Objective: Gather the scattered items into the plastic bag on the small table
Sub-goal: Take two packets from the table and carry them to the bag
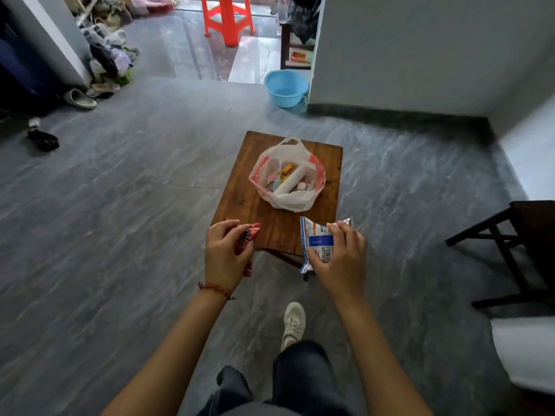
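Observation:
A white plastic bag (288, 199) with red print stands open on the small wooden table (240, 199). Inside it lie a white box and several small colourful packets. My left hand (223, 256) grips a red snack packet (247, 238) at the table's near left corner. My right hand (341, 259) holds a white and blue snack packet (315, 238) at the near right corner. Both packets are held just in front of the bag, apart from it.
A blue basin (285, 87) sits on the floor by the wall corner beyond the table. A dark wooden chair (510, 250) stands to the right. An orange plastic stool (228, 18) is far back. Shoes and clothes lie along the left wall (108, 61).

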### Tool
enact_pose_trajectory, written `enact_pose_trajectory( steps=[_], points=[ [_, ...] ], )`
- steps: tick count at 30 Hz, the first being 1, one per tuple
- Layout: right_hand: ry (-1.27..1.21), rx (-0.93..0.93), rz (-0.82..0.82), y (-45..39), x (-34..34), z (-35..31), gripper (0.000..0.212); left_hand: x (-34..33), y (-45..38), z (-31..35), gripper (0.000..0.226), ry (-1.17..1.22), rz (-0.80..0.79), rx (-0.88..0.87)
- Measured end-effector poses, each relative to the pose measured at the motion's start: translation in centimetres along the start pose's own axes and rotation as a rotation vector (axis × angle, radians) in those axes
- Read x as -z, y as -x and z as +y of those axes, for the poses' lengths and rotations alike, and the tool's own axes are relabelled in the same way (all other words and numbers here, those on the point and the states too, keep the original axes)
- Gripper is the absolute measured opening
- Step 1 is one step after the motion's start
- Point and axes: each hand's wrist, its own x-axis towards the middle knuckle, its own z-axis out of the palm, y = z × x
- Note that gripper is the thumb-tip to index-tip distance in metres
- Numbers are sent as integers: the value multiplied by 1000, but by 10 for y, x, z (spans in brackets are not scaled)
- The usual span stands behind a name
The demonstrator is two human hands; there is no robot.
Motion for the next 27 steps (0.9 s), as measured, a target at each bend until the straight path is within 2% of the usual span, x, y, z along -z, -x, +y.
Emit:
enact_pose_trajectory(
  steps=[10,21,27],
  points=[
    [7,-54,-77,-150,-47,51,57,-85,-137,-5,27,-14,-67,69],
    [53,-236,-145,-227,-156,88,60,-208,-243,-78,30,-7,-299,84],
    [58,-314,-156,-261,-209,103,61,-258,-277,-119,31,15,-347,145]
  ],
)
